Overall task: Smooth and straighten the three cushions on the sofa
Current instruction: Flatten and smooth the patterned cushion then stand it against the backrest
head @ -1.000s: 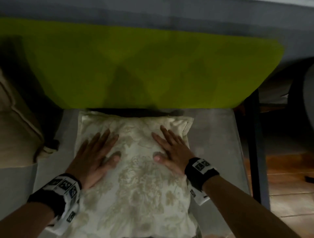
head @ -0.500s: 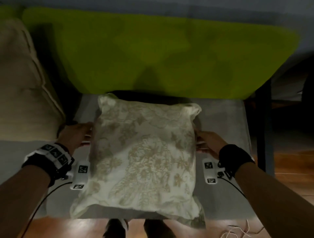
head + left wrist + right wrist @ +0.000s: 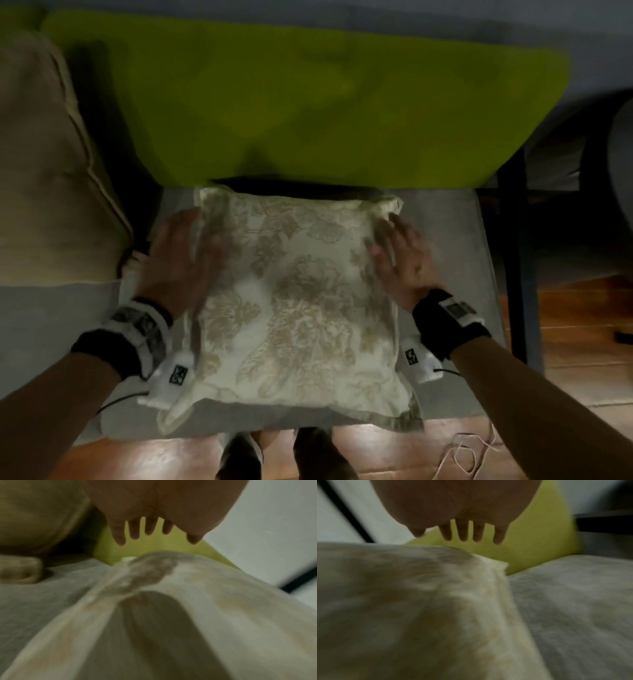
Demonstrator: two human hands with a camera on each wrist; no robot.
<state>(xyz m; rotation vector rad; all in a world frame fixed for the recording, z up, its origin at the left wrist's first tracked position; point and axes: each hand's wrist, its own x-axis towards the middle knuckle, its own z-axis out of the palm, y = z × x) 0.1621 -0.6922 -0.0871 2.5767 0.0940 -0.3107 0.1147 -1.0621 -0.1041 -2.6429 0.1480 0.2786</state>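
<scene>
Both arms reach forward from the bottom of the head view, each with a dark wrist band carrying a white marker block. The left hand [image 3: 178, 260] lies palm down over the left edge of the floral cushion [image 3: 294, 301], partly on the cushion and partly above the grey seat [image 3: 442, 219] of the sofa. The right hand [image 3: 404, 260] is placed in the same way over the right edge. The fingers [image 3: 118, 534] of the left hand are straight and spread apart, released and holding nothing; the fingers [image 3: 463, 532] of the right hand are also straight, spread and released. In both wrist views the fingertips stand in front of the green backrest [image 3: 308, 102], and I cannot tell if the palms really press on the fabric or stay just above it.

The floral cushion lies flat on the seat, its far edge just before the green backrest and its near edge at the front of the seat. A plain beige cushion [image 3: 51, 164] stands at the left, near the left hand.

The left hand is strongly blurred in the head view, so its outline is not sure. Both wrist views are blurred too, and the cushion pattern is hardly readable there. The beige cushion is cut off by the left border.
</scene>
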